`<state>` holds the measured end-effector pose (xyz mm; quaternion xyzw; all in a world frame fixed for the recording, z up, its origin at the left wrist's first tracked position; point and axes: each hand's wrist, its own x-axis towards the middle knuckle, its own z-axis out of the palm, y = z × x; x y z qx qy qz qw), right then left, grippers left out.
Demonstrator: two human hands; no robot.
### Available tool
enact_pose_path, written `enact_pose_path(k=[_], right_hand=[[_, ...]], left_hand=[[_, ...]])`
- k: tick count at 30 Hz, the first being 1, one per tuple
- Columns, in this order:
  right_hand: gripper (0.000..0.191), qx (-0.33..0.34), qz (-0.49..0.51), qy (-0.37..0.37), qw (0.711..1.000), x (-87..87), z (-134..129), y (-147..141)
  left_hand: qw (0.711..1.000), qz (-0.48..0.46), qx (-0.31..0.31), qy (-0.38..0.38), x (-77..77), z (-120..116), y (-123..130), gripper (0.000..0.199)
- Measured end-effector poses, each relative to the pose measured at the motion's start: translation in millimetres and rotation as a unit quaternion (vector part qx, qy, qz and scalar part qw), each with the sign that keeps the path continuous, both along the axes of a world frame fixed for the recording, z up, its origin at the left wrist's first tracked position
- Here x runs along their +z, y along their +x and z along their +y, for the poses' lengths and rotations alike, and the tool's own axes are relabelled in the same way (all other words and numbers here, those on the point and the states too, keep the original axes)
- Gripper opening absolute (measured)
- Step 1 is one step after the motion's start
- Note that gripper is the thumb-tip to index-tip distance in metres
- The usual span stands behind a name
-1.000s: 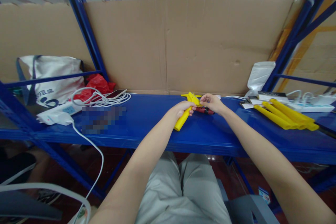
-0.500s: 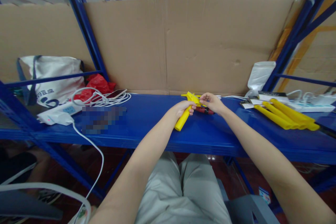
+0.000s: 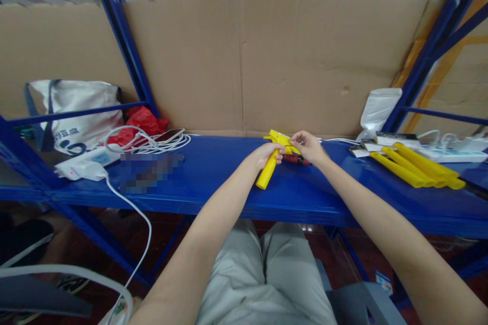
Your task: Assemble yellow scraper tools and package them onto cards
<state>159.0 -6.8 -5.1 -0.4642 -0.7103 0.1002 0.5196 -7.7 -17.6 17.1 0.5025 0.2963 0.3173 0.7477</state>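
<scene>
Yellow tool [image 3: 267, 173]: at 12 o'clock ahead, handle towards 7. Left hand [image 3: 266, 154] wrapped round handle; right hand [image 3: 310, 147] narrowed at its 3-o'clock side, grasp cannot be told. Advisable: steady left wrist, light right fingertips.

one head-worn view, looking forward and down past lap [image 3: 265, 274] onto nearby shelf [image 3: 213, 172], cardboard [image 3: 186, 61] beyond

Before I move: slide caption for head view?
Over a blue shelf, left hand grips a yellow piece, right hand at its far end; yellow tubes farther right.
</scene>
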Motion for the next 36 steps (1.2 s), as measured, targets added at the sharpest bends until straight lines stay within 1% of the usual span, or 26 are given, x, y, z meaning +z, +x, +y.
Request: enact_pose_path(k=[5, 11, 13, 16, 20, 23, 28, 36], right_hand=[[0.009, -0.033, -0.009, 0.008, 0.999, -0.4, 0, -1], [0.015, -0.093, -0.035, 0.055, 0.994, -5.1, 5, 2], [0.017, -0.098, -0.033, 0.051, 0.993, -6.9, 8, 3], [0.02, -0.076, 0.02, 0.014, 0.997, -8.5, 11, 3], [0.018, 0.011, 0.107, -0.067, 0.992, -5.9, 7, 0], [0.019, 0.064, 0.139, -0.117, 0.981, -1.4, 0, -1], [0.024, 0.08, 0.158, -0.116, 0.977, 3.2, -6, -2], [0.013, 0.092, 0.197, -0.148, 0.965, 5.0, -9, -4]], left_hand=[[1.0, 0.003, -0.004, 0.007, 1.6, -2, 0, 0.019], [1.0, -0.002, -0.011, 0.01, 2.5, -3, 1, 0.016], [1.0, -0.005, -0.016, 0.012, 2.4, -2, 0, 0.016], [1.0, -0.01, -0.021, 0.012, 2.7, -1, 0, 0.015], [1.0, -0.015, -0.021, 0.016, 3.9, -3, -1, 0.015], [0.999, -0.008, -0.024, 0.024, 5.2, -5, -1, 0.016], [0.999, -0.008, -0.025, 0.029, 6.8, -8, -1, 0.018], [0.999, -0.009, -0.029, 0.024, 6.9, -9, -1, 0.016]])
